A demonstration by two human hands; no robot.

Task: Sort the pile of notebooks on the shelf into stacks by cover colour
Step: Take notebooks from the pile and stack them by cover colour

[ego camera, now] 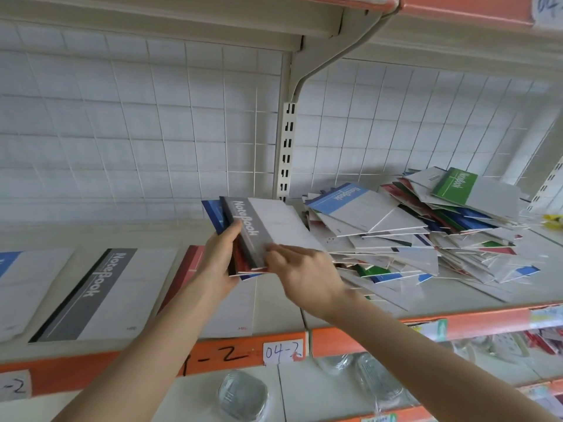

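Gripping a notebook bundle, left hand and right hand hover above the cream shelf.

The shelf carries a blue notebook, a grey notebook and a red notebook flat along its left front edge. A jumbled pile covers its right side.

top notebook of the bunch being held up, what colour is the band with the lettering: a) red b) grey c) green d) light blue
B: the top notebook of the held bunch, which the left hand grips with its thumb on that cover, has a grey band with white NoteBook lettering beside a white panel.
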